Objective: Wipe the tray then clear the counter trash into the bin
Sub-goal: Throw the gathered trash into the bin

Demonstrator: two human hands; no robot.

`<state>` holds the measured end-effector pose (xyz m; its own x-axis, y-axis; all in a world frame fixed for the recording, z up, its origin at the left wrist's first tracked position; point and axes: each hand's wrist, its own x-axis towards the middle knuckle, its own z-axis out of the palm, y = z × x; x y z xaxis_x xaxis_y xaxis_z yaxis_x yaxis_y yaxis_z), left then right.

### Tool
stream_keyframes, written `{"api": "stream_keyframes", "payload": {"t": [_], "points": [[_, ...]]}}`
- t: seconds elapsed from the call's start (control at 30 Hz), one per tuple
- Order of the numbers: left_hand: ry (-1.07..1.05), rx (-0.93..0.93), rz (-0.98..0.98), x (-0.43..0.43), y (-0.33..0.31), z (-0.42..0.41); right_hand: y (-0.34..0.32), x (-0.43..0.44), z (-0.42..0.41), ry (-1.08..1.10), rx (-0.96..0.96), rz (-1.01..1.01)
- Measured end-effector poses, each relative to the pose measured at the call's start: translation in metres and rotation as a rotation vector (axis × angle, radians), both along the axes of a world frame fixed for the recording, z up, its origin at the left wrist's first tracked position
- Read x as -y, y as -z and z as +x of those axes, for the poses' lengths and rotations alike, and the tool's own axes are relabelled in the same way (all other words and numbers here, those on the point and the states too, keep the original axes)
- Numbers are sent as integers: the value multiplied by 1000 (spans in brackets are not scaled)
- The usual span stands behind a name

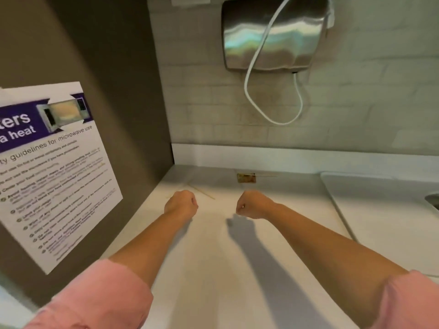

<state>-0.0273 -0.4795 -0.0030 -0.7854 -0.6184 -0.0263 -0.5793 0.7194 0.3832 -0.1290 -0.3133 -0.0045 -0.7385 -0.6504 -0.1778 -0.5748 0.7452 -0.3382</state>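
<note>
- Left hand point(181, 204) and right hand point(253, 205) are held side by side over the white counter point(213, 257), each curled into a tight fist with nothing in it
- A small brown wrapper point(246, 178) lies at the counter's back, near the wall
- A thin wooden stick point(202, 192) lies just beyond the left hand
- A steel wall unit point(273, 34) with a looping white cord point(249, 91) hangs above

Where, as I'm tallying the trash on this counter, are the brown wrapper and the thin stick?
brown wrapper point(246, 178), head view, the middle of its flat face, at the back of the counter.
thin stick point(201, 191), head view, the middle of its shaft.
</note>
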Motion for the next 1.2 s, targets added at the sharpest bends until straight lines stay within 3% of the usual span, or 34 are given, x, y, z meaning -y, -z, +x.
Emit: {"api": "stream_keyframes", "payload": {"t": [0.23, 0.73, 1.0, 1.2], "points": [[-137, -51, 23, 29, 8, -27, 19, 44, -46, -31, 4, -8], [-165, -41, 104, 104, 27, -75, 46, 130, -68, 61, 33, -11], [-16, 223, -34, 121, 45, -101, 55, 139, -79, 175, 9, -27], [-104, 162, -19, 127, 56, -109, 52, 137, -81, 162, -30, 23]]}}
